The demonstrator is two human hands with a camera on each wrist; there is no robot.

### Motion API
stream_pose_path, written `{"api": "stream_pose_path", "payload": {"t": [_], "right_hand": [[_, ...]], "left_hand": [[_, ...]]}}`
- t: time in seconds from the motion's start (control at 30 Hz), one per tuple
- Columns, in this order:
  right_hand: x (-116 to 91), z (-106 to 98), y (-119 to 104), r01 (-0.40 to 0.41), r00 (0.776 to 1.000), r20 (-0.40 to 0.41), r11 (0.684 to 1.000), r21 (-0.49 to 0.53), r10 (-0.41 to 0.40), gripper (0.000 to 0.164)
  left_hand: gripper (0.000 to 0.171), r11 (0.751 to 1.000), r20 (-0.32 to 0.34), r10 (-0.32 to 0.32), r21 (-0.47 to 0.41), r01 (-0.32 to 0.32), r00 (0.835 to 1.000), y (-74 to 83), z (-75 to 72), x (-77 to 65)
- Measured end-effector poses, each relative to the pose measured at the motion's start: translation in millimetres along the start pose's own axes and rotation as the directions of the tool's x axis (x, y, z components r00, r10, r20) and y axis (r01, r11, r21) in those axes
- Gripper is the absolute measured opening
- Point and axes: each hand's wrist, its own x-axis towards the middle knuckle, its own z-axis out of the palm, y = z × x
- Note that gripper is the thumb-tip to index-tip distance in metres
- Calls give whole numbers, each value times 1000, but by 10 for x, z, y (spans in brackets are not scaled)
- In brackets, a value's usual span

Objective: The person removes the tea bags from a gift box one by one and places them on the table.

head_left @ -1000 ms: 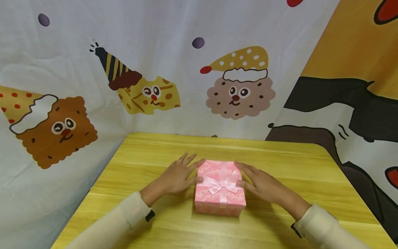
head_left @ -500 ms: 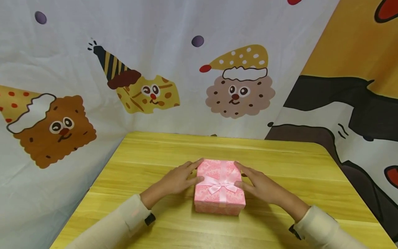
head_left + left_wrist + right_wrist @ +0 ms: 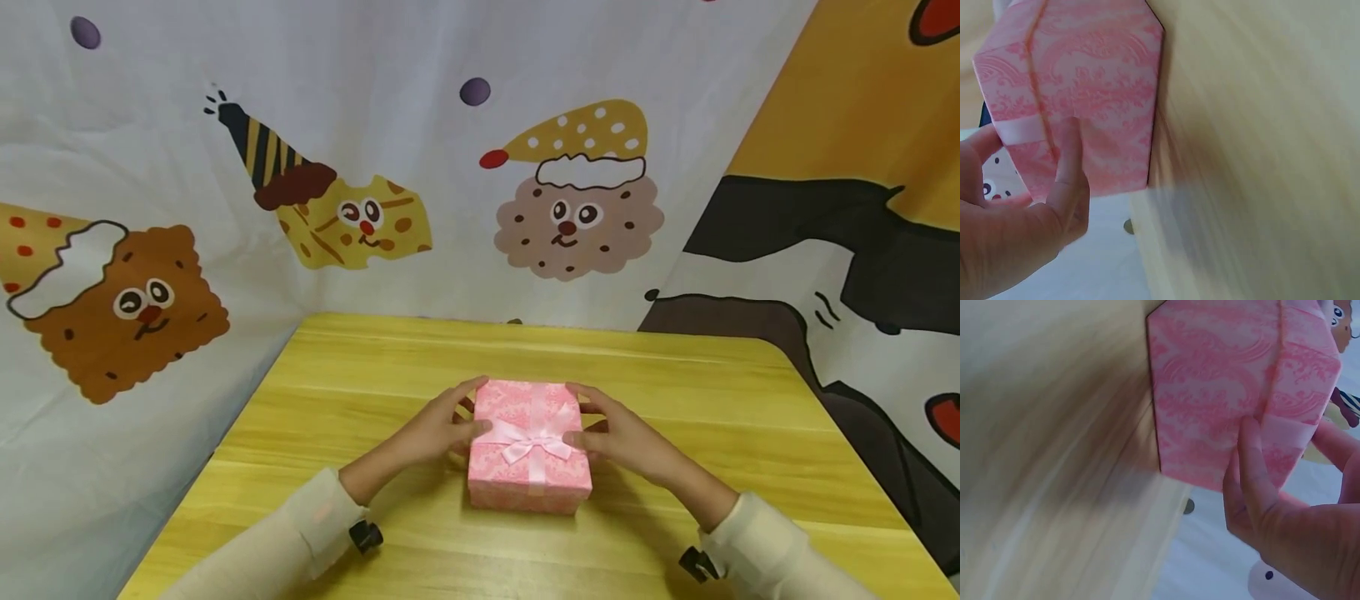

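A pink patterned gift box (image 3: 510,408) with a pale pink ribbon bow (image 3: 537,444) on its lid rests on the table, gripped from both sides. On its left side is my left hand (image 3: 431,430), thumb at the lid's edge and other fingers bent along the side. The right hand (image 3: 633,442) mirrors it on the opposite side. In the left wrist view, a fingertip (image 3: 1071,128) touches the box wall (image 3: 1107,106) just below the lid's seam. The right wrist view likewise has fingers (image 3: 1250,450) against the box wall (image 3: 1200,394) below the seam.
The box stands on a yellow wood-grain table (image 3: 360,358). Behind and to the left hangs a white cloth (image 3: 405,75) printed with cartoon biscuits and cheese. Each cream sleeve (image 3: 300,533) has a small black device (image 3: 366,536) at the wrist.
Both hands' fingers, spread beside the box earlier, have bent in against its sides, with thumbs settling on the lid's edges. The box stays in place; the head view tilts slightly.
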Motion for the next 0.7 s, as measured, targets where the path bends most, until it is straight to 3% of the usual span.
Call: {"api": "stream_pose_path", "payload": {"t": [0.13, 0.27, 0.7], "right_hand": [[30, 18, -24, -42, 999, -20, 994, 102, 45, 86], [44, 26, -22, -63, 997, -30, 985, 159, 69, 86], [11, 25, -55, -64, 997, -32, 981, 183, 71, 86]], "left_hand": [[77, 982, -6, -75, -177, 72, 997, 36, 19, 9], [75, 963, -20, -127, -244, 118, 992, 92, 35, 12], [75, 962, -15, -120, -251, 112, 993, 161, 31, -2]]}}
